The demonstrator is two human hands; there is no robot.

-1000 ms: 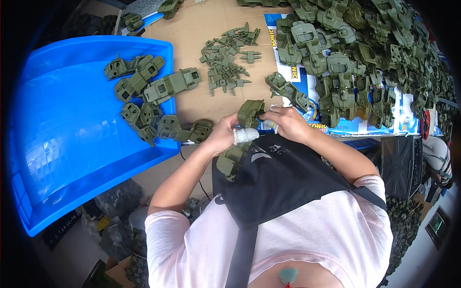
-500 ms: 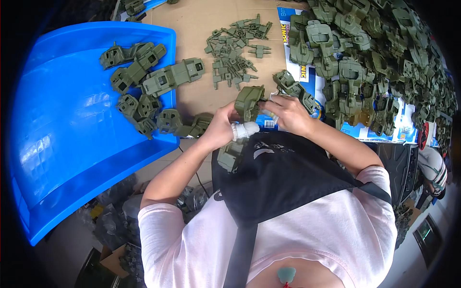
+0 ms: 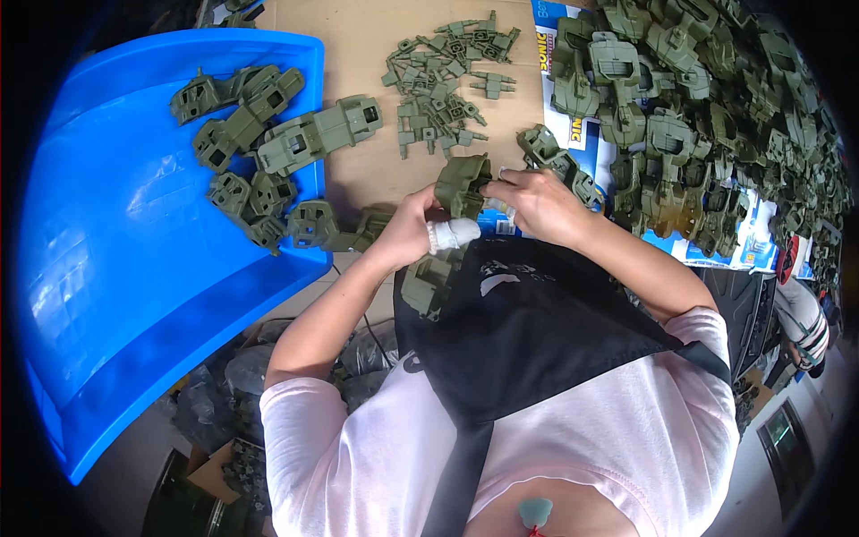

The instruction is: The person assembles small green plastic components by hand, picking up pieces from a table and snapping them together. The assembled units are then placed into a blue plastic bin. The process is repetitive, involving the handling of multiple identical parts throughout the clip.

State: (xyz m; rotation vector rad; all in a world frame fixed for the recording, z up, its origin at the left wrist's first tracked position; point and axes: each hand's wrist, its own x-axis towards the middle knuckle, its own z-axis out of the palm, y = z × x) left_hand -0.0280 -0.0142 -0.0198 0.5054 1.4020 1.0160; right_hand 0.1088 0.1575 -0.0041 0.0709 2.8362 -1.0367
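My left hand (image 3: 404,234) is closed around an olive-green plastic toy vehicle body (image 3: 461,185), held upright in front of my black apron. A white finger cover (image 3: 455,234) wraps the left thumb, which presses across the body's middle. The lower end of the body hangs below that hand, against the apron. My right hand (image 3: 548,208) is at the right side of the body's upper end, its fingers bent and pinched together at the edge. Whatever those fingertips hold is hidden. Light wrapping also shows on the right fingers.
Several similar bodies (image 3: 313,139) lie on the rim of a blue tray (image 3: 116,206) at left. Small green pegged parts (image 3: 438,112) are heaped on brown cardboard (image 3: 349,54). Right of them, a large pile of green bodies (image 3: 667,134) rises, with a single body (image 3: 559,161) nearer my right hand.
The whole view has shifted slightly. My left hand keeps its grip on the toy vehicle body, which has turned a little; the right fingers stay at its edge.
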